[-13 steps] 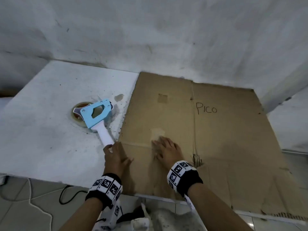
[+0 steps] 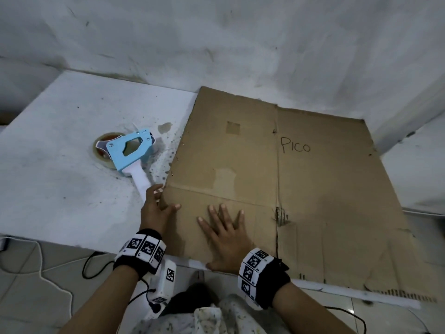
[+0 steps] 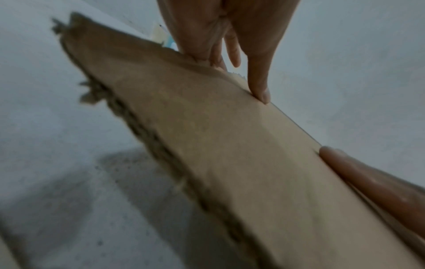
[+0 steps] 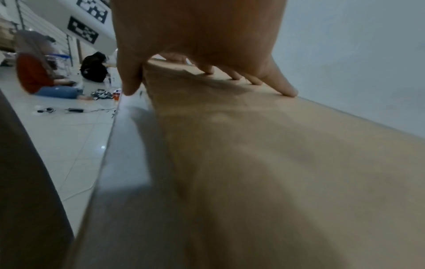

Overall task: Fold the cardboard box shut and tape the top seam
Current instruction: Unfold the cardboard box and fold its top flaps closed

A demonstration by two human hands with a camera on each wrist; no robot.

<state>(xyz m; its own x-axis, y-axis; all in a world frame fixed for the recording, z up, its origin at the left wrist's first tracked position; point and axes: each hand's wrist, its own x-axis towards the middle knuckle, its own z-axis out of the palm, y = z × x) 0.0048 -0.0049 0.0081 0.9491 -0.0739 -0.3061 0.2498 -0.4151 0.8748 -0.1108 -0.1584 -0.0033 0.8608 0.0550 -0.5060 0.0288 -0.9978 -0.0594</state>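
A flattened brown cardboard box (image 2: 301, 189) marked "PICO" lies on the white table (image 2: 60, 177). My left hand (image 2: 160, 202) grips the left edge of its near flap, thumb on top. In the left wrist view that edge of the cardboard box (image 3: 230, 154) is raised off the table, with a shadow under it. My right hand (image 2: 224, 232) lies flat on the near flap with fingers spread, its thumb at the table's front edge. A blue tape dispenser (image 2: 131, 150) with a white handle lies on the table just left of the box, its handle end beside my left fingers.
A white wall (image 2: 216, 44) runs close behind the table. The table's front edge (image 2: 337, 289) is under the box's near side. Cables (image 2: 43, 268) lie on the tiled floor below. Two people (image 4: 36, 72) sit on the floor far off.
My right hand has slid back toward the table's front edge and spread its fingers flat. My left hand now has its thumb over the flap's left edge.
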